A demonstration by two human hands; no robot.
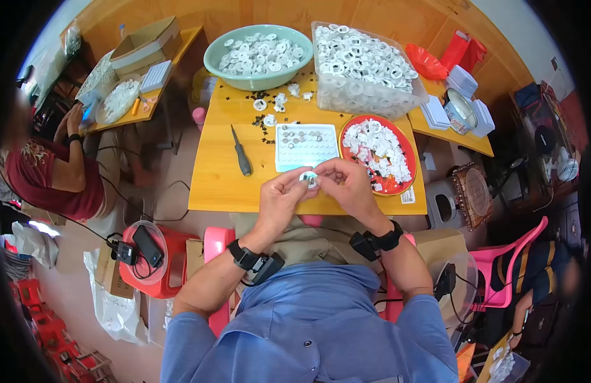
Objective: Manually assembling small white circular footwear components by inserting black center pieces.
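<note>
White disc (309, 180) in fingers (289, 180), above yellow table (212, 172); wood-panelled wall (279, 11) beyond.

White disc (312, 182), red plate (390, 187), table (212, 169) — yellow

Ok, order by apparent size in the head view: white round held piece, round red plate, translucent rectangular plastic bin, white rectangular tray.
1. Translucent bin
2. Red plate
3. White tray
4. Held piece
</note>
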